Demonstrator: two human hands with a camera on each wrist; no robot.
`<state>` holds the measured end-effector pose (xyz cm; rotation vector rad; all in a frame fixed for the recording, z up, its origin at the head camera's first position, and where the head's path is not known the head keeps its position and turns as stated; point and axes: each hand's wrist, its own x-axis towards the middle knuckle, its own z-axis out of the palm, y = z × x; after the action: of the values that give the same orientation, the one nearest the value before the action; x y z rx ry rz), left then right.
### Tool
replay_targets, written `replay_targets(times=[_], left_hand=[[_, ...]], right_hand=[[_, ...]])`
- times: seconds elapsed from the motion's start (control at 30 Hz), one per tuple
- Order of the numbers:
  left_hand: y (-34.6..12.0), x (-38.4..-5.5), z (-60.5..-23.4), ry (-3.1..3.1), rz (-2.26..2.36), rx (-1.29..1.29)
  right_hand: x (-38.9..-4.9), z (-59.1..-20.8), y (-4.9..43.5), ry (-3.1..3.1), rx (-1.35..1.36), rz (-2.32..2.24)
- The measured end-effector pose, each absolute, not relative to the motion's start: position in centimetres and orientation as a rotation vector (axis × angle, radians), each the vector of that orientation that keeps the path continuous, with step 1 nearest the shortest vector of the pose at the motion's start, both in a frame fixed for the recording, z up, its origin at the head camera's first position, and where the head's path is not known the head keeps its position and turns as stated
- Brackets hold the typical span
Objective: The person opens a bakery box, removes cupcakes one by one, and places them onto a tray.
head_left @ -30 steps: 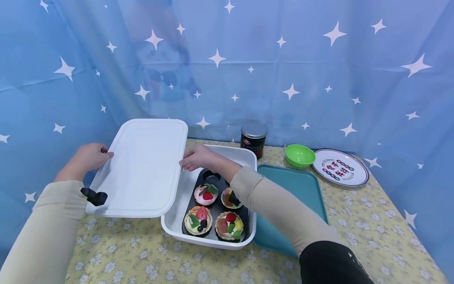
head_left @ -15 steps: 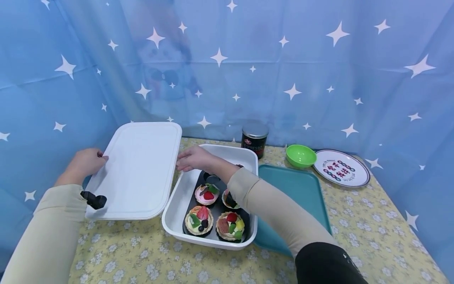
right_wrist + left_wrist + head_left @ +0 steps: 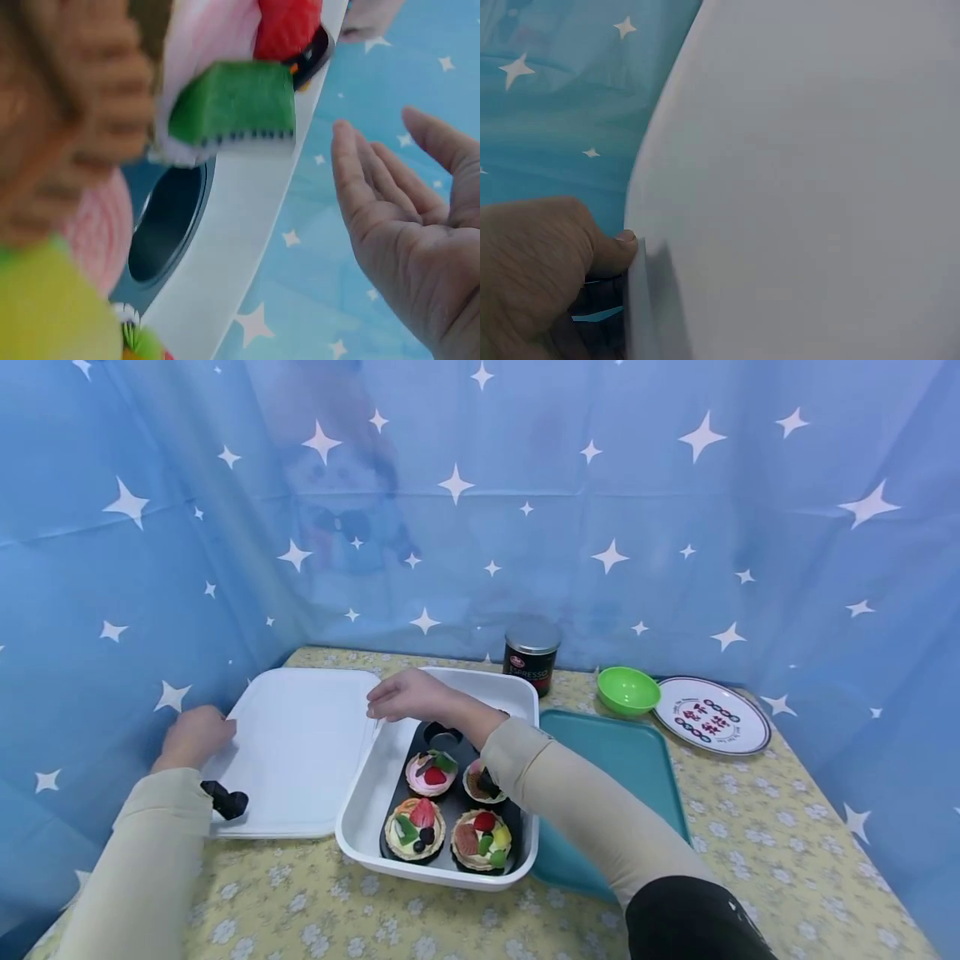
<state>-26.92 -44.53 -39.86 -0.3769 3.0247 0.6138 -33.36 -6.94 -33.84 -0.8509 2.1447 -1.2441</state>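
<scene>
At the left, a white rounded rectangular lid (image 3: 292,752) lies low over the table, its right edge beside a white deep container (image 3: 363,817). My left hand (image 3: 197,737) pinches the lid's left edge; in the left wrist view the thumb (image 3: 619,251) presses on its rim and the other fingers are largely hidden. Above the container's left rim, my right hand (image 3: 411,695) holds nothing, its fingers extended in the right wrist view. A dark muffin tin (image 3: 442,737) sits inside the container, with fruit-topped tarts (image 3: 431,774) in several cups and one bare cup near the hand.
A teal tray (image 3: 611,760) lies right of the container, partly under the right sleeve. Behind stand an espresso can (image 3: 531,662) and a green bowl (image 3: 628,690), with a printed white plate (image 3: 738,727) farther right. A blue star curtain (image 3: 525,527) hangs behind the table.
The lid has come down from a raised, tilted position to the table's left side, with the left hand lowering along. The right hand has let go of its right edge and opened out.
</scene>
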Motion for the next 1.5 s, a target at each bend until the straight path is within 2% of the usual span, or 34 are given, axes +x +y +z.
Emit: replay_targets(times=[0.17,0.33,0.63,1.17,1.5], left_hand=[[-44.9,-26.4,-40.9,2.988,0.7,-0.449],[-44.5,-26.1,-40.1,2.951,0.797,-0.514],[-43.0,-27.2,-38.1,3.006,0.818,-0.321],[-40.0,-28.8,-37.0,2.931,0.969,-0.205],[-36.9,-29.3,-36.3,2.923,1.037,-0.064]], right_hand=[[-33.4,-33.5,-6.5,2.208,-0.867,-1.211],[-33.5,-33.0,-6.3,2.265,-0.878,-1.182],[-33.5,-31.7,-5.8,2.233,-0.903,-1.212],[-33.6,-29.3,-3.4,2.212,-0.917,-1.242],[-33.7,-28.7,0.2,2.244,-0.928,-1.299]])
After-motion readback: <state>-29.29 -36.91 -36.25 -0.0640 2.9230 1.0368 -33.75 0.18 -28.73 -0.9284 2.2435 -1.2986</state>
